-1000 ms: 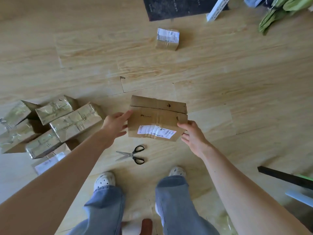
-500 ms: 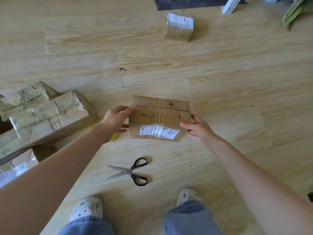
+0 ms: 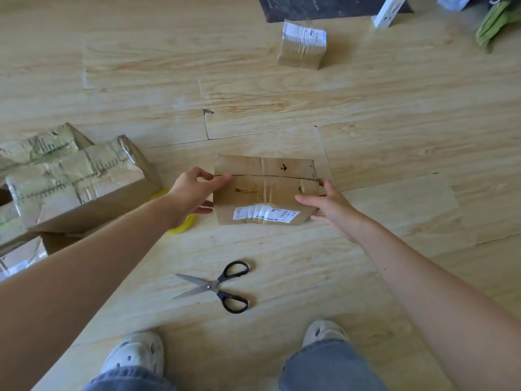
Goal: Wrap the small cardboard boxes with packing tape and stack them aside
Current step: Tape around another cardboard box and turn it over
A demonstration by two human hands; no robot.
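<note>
Both forearms [image 3: 84,263] are bare, the legs wear faded blue jeans [image 3: 329,368], the feet off-white perforated clogs [image 3: 135,354].

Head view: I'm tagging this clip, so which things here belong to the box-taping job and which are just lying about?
Job: cardboard box, held by left hand and right hand; yellow tape roll; scissors; taped boxes at left; taped box farther off.
Lying about: dark mat; white bracket; green bundle.

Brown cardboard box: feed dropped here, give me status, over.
Grip: left hand, right hand on opposite ends of brown cardboard box with white label. Not yet wrapped. Apart: black-handled scissors.
</note>
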